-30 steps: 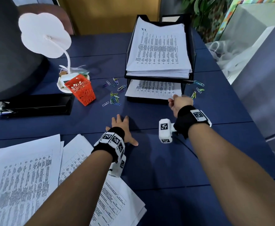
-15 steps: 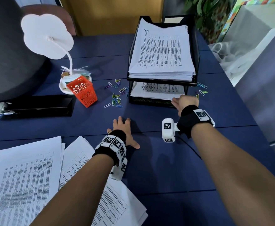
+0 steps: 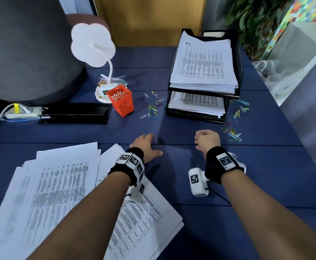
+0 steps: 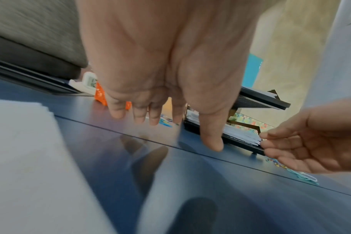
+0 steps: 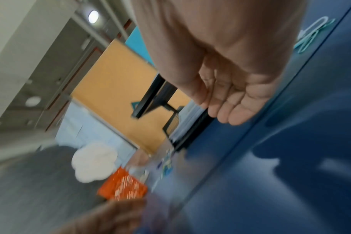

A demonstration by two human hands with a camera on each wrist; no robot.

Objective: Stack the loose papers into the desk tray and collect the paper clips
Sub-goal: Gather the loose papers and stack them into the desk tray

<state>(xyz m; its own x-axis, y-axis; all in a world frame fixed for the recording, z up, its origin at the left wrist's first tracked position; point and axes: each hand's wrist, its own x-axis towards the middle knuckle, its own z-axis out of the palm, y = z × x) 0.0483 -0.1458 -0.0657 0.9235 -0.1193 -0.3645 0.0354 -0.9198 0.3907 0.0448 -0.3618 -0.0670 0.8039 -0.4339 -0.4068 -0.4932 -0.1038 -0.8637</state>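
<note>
A black two-tier desk tray [image 3: 196, 117] stands at the back right, with a thick paper stack [image 3: 204, 62] on its top tier and a thinner pile [image 3: 196, 102] in the lower one. Loose printed papers [image 3: 59, 194] lie spread at the near left, partly under my left forearm. Coloured paper clips lie scattered left of the tray [image 3: 152, 109] and to its right [image 3: 234, 135]. My left hand [image 3: 146, 146] rests flat on the blue table, fingers straight [image 4: 138, 117]. My right hand [image 3: 207, 139] hovers in front of the tray with fingers loosely curled, holding nothing [image 4: 310, 142].
An orange mesh cup [image 3: 121, 103] stands left of the clips, beside a white flower-shaped lamp [image 3: 92, 45]. A flat black box [image 3: 74, 113] and a power strip [image 3: 24, 111] lie further left. The table's right edge [image 3: 292, 128] runs close past the tray.
My right hand has drawn back from the lower tier's papers toward me and now hangs free. The left hand stays on the table.
</note>
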